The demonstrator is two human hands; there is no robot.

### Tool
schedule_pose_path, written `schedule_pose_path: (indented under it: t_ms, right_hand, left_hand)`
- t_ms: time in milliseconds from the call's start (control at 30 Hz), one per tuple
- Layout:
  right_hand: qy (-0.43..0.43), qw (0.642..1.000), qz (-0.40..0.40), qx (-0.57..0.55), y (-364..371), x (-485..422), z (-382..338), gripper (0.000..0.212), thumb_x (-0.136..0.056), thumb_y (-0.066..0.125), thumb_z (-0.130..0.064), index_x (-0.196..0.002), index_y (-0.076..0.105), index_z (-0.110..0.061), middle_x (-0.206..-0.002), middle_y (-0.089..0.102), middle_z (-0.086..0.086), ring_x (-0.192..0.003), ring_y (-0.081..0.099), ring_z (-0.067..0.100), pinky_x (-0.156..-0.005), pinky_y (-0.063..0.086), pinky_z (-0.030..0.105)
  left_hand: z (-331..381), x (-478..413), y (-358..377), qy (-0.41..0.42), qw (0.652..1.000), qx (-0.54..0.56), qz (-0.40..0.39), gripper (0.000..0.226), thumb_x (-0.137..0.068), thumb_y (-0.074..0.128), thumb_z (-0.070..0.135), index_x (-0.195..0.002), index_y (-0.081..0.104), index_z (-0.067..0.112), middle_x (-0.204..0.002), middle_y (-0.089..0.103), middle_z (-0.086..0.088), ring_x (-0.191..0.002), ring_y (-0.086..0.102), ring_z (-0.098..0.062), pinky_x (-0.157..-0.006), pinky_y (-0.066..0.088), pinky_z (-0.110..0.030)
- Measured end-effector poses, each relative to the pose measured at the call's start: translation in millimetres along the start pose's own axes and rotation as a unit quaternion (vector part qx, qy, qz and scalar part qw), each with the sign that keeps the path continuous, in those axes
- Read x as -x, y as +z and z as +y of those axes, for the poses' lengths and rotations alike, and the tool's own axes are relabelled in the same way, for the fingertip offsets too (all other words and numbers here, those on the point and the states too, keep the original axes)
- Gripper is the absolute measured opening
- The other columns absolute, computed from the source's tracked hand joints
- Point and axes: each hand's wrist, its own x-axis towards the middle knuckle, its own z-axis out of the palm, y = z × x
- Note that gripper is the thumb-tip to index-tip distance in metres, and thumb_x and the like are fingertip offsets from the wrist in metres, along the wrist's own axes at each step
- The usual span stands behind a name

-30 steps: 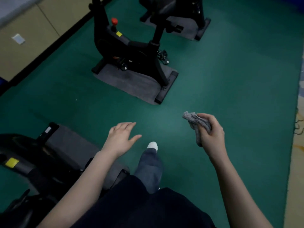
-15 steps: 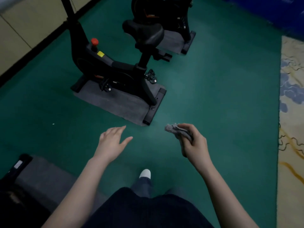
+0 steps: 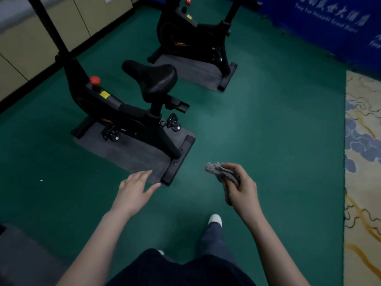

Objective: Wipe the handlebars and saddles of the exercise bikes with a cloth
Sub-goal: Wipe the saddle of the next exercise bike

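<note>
A black exercise bike (image 3: 115,108) stands on a grey mat left of centre, its black saddle (image 3: 153,79) facing me. Its handlebars are cut off by the top edge. A second black bike (image 3: 191,36) stands farther back; its saddle and handlebars are out of frame. My right hand (image 3: 243,186) grips a crumpled grey cloth (image 3: 221,174) in the air, to the right of the near bike's rear foot. My left hand (image 3: 134,190) hovers with fingers spread and holds nothing, just in front of the mat's corner.
Green floor (image 3: 268,120) lies ahead and to the right. A patterned cream rug (image 3: 362,162) runs along the right edge. Beige cabinets (image 3: 24,44) line the left wall, a blue banner (image 3: 329,23) the far right. A grey mat corner (image 3: 18,250) shows bottom left.
I have walked forward: the near bike and its saddle are closer and lower in view, and the second bike has come into sight. The bike at bottom left has dropped out. Both hands keep their pose.
</note>
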Motion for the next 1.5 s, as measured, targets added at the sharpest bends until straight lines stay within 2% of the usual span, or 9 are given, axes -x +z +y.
schedule_pose_path:
  t_ms: [133, 267, 400, 500, 800, 1167, 1300, 1400, 1500]
  right_hand:
    - [-0.01, 1.0, -0.016, 0.005, -54, -49, 21, 0.03, -0.086, 0.057, 0.004, -0.102, 0.063, -0.02, -0.099, 0.068, -0.013, -0.092, 0.06, -0.003, -0.078, 0.042, 0.004]
    - [-0.007, 0.999, -0.033, -0.019, -98, -95, 37, 0.03, -0.086, 0.059, 0.003, -0.099, 0.061, -0.024, -0.097, 0.066, -0.018, -0.09, 0.059, -0.013, -0.076, 0.04, 0.001]
    - [-0.01, 0.998, -0.043, -0.034, -120, -137, 45, 0.029, -0.086, 0.058, 0.005, -0.101, 0.062, -0.02, -0.097, 0.066, -0.019, -0.089, 0.058, -0.016, -0.076, 0.04, 0.0]
    - [-0.017, 0.997, -0.061, -0.031, -124, -167, 46, 0.031, -0.086, 0.057, 0.005, -0.1, 0.062, -0.023, -0.097, 0.065, -0.022, -0.089, 0.058, -0.016, -0.074, 0.039, 0.0]
    - [-0.042, 0.992, -0.122, -0.014, -96, -279, 30, 0.029, -0.086, 0.057, 0.002, -0.102, 0.063, -0.022, -0.096, 0.066, -0.02, -0.088, 0.06, -0.01, -0.074, 0.041, 0.003]
    - [-0.087, 0.968, -0.235, -0.032, -9, -410, -22, 0.032, -0.087, 0.055, 0.006, -0.101, 0.062, -0.022, -0.1, 0.064, -0.022, -0.09, 0.057, -0.018, -0.07, 0.039, -0.001]
    - [-0.085, 0.948, -0.304, -0.048, 18, -438, -37, 0.032, -0.09, 0.056, 0.0, -0.1, 0.061, -0.029, -0.101, 0.068, -0.017, -0.085, 0.063, -0.008, -0.07, 0.044, 0.008]
    - [-0.076, 0.934, -0.344, -0.063, 36, -460, -45, 0.031, -0.091, 0.054, 0.001, -0.103, 0.061, -0.027, -0.104, 0.069, -0.01, -0.08, 0.063, -0.002, -0.067, 0.045, 0.016]
    - [-0.094, 0.92, -0.379, -0.047, 54, -487, -54, 0.034, -0.091, 0.053, 0.003, -0.104, 0.062, -0.027, -0.104, 0.069, -0.01, -0.076, 0.06, -0.001, -0.066, 0.044, 0.017]
  left_hand:
    - [70, -43, 5, -0.012, 1.0, 0.011, 0.019, 0.062, -0.094, 0.041, 0.055, -0.147, 0.032, 0.024, -0.15, 0.036, 0.004, -0.139, 0.026, -0.015, -0.11, 0.019, -0.036]
    - [121, -74, 7, -0.023, 0.999, 0.025, 0.041, 0.061, -0.094, 0.041, 0.054, -0.147, 0.032, 0.024, -0.15, 0.036, 0.003, -0.139, 0.026, -0.016, -0.11, 0.019, -0.036]
    - [144, -94, 2, -0.046, 0.997, 0.03, 0.046, 0.061, -0.095, 0.041, 0.054, -0.147, 0.031, 0.024, -0.151, 0.034, 0.004, -0.14, 0.025, -0.016, -0.111, 0.019, -0.037]
    - [151, -106, -5, -0.078, 0.994, 0.041, 0.059, 0.061, -0.095, 0.041, 0.053, -0.147, 0.032, 0.023, -0.151, 0.035, 0.003, -0.139, 0.027, -0.017, -0.111, 0.02, -0.037]
    - [147, -181, -24, -0.14, 0.983, 0.088, 0.076, 0.062, -0.095, 0.042, 0.051, -0.147, 0.031, 0.02, -0.151, 0.034, 0.0, -0.139, 0.028, -0.02, -0.113, 0.021, -0.039]
    - [102, -264, -68, -0.251, 0.948, 0.169, 0.102, 0.063, -0.094, 0.042, 0.053, -0.148, 0.03, 0.021, -0.152, 0.032, 0.0, -0.139, 0.028, -0.02, -0.113, 0.022, -0.04]
    - [94, -275, -80, -0.291, 0.928, 0.194, 0.126, 0.064, -0.094, 0.043, 0.052, -0.149, 0.028, 0.021, -0.152, 0.032, -0.001, -0.139, 0.028, -0.021, -0.112, 0.022, -0.041]
    - [93, -286, -85, -0.314, 0.911, 0.22, 0.151, 0.065, -0.094, 0.046, 0.05, -0.149, 0.028, 0.02, -0.151, 0.033, -0.002, -0.139, 0.029, -0.021, -0.112, 0.024, -0.041]
    - [93, -297, -89, -0.333, 0.89, 0.25, 0.186, 0.065, -0.093, 0.047, 0.049, -0.148, 0.029, 0.019, -0.15, 0.035, -0.003, -0.138, 0.031, -0.021, -0.114, 0.026, -0.042]
